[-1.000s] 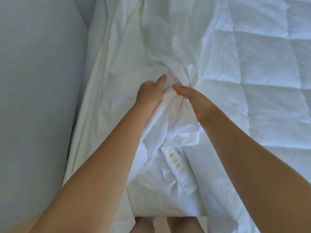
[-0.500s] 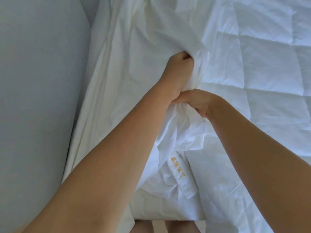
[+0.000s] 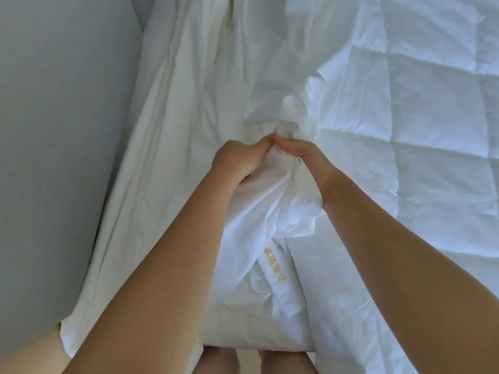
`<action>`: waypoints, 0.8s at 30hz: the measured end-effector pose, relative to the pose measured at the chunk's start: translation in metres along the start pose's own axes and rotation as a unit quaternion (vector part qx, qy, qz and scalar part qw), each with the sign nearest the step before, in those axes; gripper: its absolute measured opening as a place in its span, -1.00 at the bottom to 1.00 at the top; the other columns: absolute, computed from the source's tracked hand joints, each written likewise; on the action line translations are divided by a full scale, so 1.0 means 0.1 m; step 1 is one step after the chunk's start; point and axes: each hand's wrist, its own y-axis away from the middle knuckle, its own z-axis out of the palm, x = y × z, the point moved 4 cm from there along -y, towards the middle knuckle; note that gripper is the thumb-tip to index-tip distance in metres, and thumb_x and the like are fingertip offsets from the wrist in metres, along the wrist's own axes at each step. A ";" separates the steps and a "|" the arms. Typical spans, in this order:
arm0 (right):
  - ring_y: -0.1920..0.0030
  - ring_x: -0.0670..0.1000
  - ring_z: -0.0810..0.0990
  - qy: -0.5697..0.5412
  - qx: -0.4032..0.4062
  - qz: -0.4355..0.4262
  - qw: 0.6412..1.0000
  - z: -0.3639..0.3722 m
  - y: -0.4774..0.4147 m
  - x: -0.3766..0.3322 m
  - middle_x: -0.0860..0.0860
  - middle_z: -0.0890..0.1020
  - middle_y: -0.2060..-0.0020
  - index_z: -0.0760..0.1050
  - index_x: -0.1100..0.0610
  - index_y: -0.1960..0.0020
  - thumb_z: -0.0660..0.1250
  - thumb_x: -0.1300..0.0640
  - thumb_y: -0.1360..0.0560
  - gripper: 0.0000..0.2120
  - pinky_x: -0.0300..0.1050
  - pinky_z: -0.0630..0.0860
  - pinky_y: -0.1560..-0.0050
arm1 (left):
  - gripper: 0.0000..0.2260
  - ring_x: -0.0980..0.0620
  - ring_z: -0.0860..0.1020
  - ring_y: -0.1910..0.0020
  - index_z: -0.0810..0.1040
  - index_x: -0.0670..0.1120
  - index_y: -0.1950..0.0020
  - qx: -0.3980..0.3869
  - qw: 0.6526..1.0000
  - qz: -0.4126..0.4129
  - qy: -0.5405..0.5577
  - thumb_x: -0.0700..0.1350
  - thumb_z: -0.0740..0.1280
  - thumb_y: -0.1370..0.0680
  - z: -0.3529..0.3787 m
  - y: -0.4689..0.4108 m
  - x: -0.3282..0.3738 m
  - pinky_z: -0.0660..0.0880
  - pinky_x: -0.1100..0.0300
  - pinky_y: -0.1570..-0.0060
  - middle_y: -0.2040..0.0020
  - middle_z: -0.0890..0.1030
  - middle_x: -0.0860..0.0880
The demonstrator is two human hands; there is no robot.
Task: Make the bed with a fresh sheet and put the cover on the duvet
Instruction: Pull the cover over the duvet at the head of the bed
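A white duvet cover (image 3: 194, 109) lies crumpled over the left half of the bed, with yellow embroidered characters (image 3: 274, 261) on a fold near me. The quilted white duvet (image 3: 405, 109) spreads across the right half. My left hand (image 3: 237, 160) and my right hand (image 3: 305, 160) meet at the middle, thumbs touching, each gripping a bunch of the cover's cloth. The gathered cloth hangs down between my forearms toward the bed's near edge.
A grey padded wall or headboard (image 3: 62, 157) runs along the left side of the bed. A pale floor strip (image 3: 35, 357) shows at the bottom left, and my bare legs (image 3: 243, 363) stand against the bed's near edge.
My left hand reached farther up the cover half a second ago and has come back down beside my right hand with more cloth gathered.
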 end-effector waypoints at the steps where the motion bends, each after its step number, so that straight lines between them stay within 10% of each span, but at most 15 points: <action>1: -0.11 0.23 0.51 -0.016 -0.014 0.011 1.000 -0.01 0.03 0.02 0.22 0.54 0.00 0.51 0.24 -0.07 0.25 0.05 -0.54 -0.74 0.21 0.30 -0.38 | -0.55 0.04 0.43 0.53 0.48 -0.11 0.29 -0.040 0.999 -0.018 0.017 0.30 0.30 -0.42 0.04 0.04 -0.01 0.28 0.29 0.52 0.45 0.45 0.00; 6: 0.10 0.06 0.66 0.066 -0.079 0.001 0.995 0.05 0.03 -0.07 0.14 0.67 0.16 0.64 0.24 0.04 0.48 0.13 -0.31 -0.72 -0.11 0.58 -0.03 | -0.71 0.10 0.31 0.60 0.40 -0.09 0.38 -0.009 0.981 0.087 0.175 -0.30 0.16 -0.54 0.03 0.14 0.38 0.18 0.41 0.63 0.59 0.37 0.02; 9: 0.09 0.09 0.69 0.115 -0.130 0.062 0.983 -0.02 0.11 -0.05 0.11 0.69 0.10 0.66 0.14 0.03 0.50 0.09 -0.29 -0.72 -0.09 0.61 0.18 | -0.71 0.11 0.30 0.58 0.42 -0.07 0.37 -0.053 0.931 0.182 0.311 -0.27 0.19 -0.54 0.03 0.29 0.81 0.23 0.33 0.57 0.58 0.38 0.07; 12: 0.08 0.09 0.69 0.094 -0.161 0.033 0.982 -0.07 0.13 -0.07 0.10 0.70 0.11 0.65 0.15 0.04 0.44 0.19 -0.34 -0.81 -0.11 0.60 0.20 | -0.80 0.14 0.42 0.49 0.52 -0.13 0.30 -0.082 0.950 0.249 0.168 -0.16 0.29 -0.54 0.22 0.46 1.01 0.42 0.29 0.45 0.46 0.49 0.05; 17: 0.13 0.07 0.68 -0.010 -0.189 -0.023 0.982 -0.25 0.19 -0.08 0.07 0.69 0.20 0.68 0.12 0.14 0.32 0.11 -0.43 -0.83 -0.08 0.59 0.12 | -0.70 -0.01 0.54 0.04 0.55 -0.15 -0.10 0.180 0.968 0.174 0.028 0.04 0.26 -0.54 0.16 0.40 0.62 0.43 0.18 0.07 0.02 0.59 -0.02; 20: 0.07 0.11 0.67 0.006 -0.199 -0.007 0.980 -0.37 0.21 -0.07 0.10 0.69 0.14 0.66 0.15 0.06 0.27 0.05 -0.50 -0.75 -0.04 0.59 0.07 | -0.52 -0.04 0.57 0.14 0.52 -0.12 0.01 0.090 0.995 0.002 0.047 0.30 0.28 -0.42 0.35 0.42 0.22 0.47 0.17 0.20 0.14 0.57 -0.01; 24: 0.07 0.10 0.68 0.030 -0.199 0.012 0.980 -0.44 0.21 -0.04 0.09 0.70 0.12 0.68 0.13 0.07 0.30 0.06 -0.48 -0.78 -0.07 0.60 0.11 | -0.75 -0.05 0.38 0.36 0.34 -0.13 0.37 0.126 0.982 0.042 0.137 -0.18 0.32 -0.48 0.29 0.43 0.35 0.29 0.24 0.43 0.40 0.37 -0.06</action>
